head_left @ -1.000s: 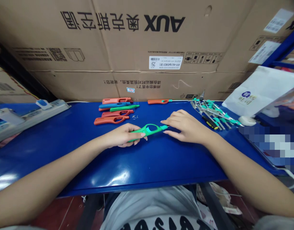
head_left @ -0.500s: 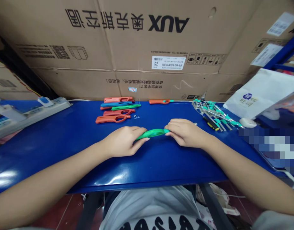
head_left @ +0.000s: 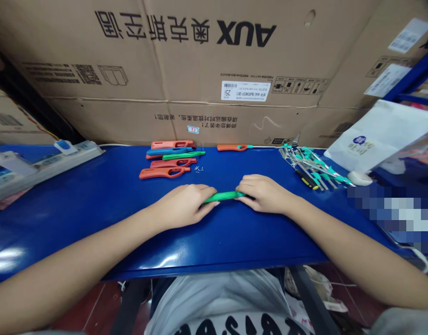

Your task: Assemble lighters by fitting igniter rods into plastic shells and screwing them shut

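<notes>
A green plastic lighter handle [head_left: 224, 196] lies edge-up on the blue table [head_left: 95, 204], held at both ends. My left hand [head_left: 184, 204] is closed over its left end. My right hand [head_left: 264, 193] is closed over its right end, fingers curled down onto it. Only the middle stretch of the green handle shows between the two hands.
Several orange, blue and green lighter handles [head_left: 168, 160] lie in a row behind my hands, one orange lighter [head_left: 235, 148] farther right. A heap of metal-and-green lighter parts [head_left: 313, 170] sits at the right, a white bag [head_left: 377, 135] beyond. A power strip [head_left: 43, 163] lies left. Cardboard boxes [head_left: 214, 70] wall the back.
The green handle has turned from lying flat, with its loop showing, to edge-up. Both hands have closed in over its ends and come nearer each other.
</notes>
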The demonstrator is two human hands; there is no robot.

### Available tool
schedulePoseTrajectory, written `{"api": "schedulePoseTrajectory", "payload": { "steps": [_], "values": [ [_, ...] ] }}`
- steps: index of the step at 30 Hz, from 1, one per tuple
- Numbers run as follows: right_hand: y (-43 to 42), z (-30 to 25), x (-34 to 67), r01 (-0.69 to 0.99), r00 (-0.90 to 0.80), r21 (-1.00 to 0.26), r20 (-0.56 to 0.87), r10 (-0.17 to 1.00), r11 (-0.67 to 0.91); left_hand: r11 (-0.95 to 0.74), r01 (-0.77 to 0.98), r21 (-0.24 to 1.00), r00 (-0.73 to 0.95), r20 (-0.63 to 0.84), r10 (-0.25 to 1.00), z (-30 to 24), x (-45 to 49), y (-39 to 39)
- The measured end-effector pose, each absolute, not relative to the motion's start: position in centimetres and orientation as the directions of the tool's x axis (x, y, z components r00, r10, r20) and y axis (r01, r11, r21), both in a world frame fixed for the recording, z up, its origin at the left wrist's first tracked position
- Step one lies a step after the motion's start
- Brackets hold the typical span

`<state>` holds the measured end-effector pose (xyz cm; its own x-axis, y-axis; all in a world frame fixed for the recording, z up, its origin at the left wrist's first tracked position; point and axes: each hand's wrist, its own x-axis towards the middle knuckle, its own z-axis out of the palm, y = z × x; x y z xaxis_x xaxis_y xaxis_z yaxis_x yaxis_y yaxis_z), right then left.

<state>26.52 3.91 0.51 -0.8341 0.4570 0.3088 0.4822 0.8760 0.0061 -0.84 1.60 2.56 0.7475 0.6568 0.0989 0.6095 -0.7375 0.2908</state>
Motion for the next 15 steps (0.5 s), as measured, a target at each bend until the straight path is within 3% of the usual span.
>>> {"api": "schedulePoseTrajectory", "payload": {
  "steps": [6,10,15],
  "values": [
    [4.1,1.5,27.3,0.634,-0.757,-0.14,0.084,0.647,0.76,-0.675,0.654,0.342,0.713,0.019,0.701,2.7,-1.0,1.8],
    [4.6,2.3,28.3,0.611,-0.767,-0.262,0.037,0.64,0.747,-0.636,0.666,0.39,0.706,-0.055,0.706,3.1,-1.0,2.2],
    [4.7,2.5,29.6,0.619,-0.762,-0.326,-0.029,0.646,0.715,-0.604,0.7,0.381,0.662,-0.027,0.749,2.6,-1.2,2.4]
  ]
}}
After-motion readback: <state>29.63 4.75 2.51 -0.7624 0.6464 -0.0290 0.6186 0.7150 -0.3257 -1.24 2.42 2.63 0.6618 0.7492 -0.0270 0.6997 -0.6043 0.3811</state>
